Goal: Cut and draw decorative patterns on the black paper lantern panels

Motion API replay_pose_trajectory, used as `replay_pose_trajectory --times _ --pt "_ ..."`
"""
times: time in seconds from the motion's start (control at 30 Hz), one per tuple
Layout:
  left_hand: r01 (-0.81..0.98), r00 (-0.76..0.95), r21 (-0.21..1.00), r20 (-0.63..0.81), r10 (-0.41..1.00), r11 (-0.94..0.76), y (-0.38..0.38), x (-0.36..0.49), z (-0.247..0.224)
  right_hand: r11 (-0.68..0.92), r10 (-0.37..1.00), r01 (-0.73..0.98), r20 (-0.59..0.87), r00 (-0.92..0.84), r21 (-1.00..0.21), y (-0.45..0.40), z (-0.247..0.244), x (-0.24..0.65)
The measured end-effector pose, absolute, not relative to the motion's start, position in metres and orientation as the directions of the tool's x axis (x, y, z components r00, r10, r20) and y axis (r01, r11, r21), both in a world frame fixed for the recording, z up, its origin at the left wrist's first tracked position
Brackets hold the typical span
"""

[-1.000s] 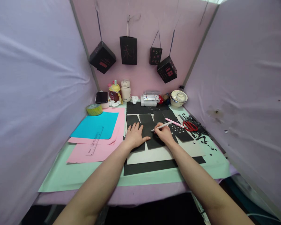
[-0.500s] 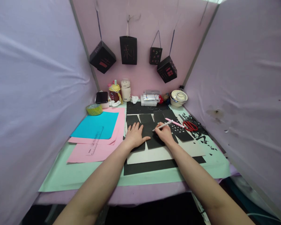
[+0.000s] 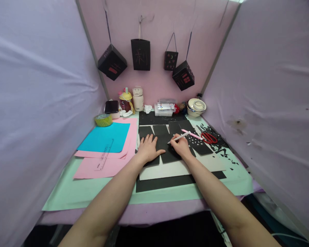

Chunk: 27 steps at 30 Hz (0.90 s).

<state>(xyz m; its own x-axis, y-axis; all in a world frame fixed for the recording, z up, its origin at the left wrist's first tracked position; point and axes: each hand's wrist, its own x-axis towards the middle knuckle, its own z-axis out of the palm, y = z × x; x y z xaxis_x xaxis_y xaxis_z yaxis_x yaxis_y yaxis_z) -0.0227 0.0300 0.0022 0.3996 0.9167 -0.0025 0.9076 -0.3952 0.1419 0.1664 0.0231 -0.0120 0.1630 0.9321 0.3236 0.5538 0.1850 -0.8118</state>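
Note:
Black card [image 3: 170, 156] with slits at its edges lies over a white sheet [image 3: 170, 171] at the middle of the table. My left hand [image 3: 148, 148] rests flat on the card's left part, fingers spread. On the card's right part my right hand [image 3: 180, 145] grips a white pen [image 3: 181, 136], its tip touching or very close to the black surface. Just behind that hand a pink pen [image 3: 195, 135] lies across the card among small white specks. Red-handled scissors [image 3: 208, 138] rest to the right, amid black paper scraps [image 3: 222, 144].
Blue paper [image 3: 105, 135], pink sheets [image 3: 87, 168] and a clear ruler [image 3: 105, 154] lie on the left, beside green tape [image 3: 103, 120]. Bottles [image 3: 138, 100], a marker case [image 3: 165, 109] and a bowl [image 3: 196, 107] stand behind. Black boxes [image 3: 140, 55] hang above.

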Motion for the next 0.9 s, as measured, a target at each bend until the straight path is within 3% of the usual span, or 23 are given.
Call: replay_pose_trajectory --times 0.9 --pt "0.903 0.41 0.142 0.006 0.912 -0.407 0.032 -0.023 -0.0008 0.195 0.951 0.537 0.293 0.103 -0.821 0.0235 -0.0126 0.1674"
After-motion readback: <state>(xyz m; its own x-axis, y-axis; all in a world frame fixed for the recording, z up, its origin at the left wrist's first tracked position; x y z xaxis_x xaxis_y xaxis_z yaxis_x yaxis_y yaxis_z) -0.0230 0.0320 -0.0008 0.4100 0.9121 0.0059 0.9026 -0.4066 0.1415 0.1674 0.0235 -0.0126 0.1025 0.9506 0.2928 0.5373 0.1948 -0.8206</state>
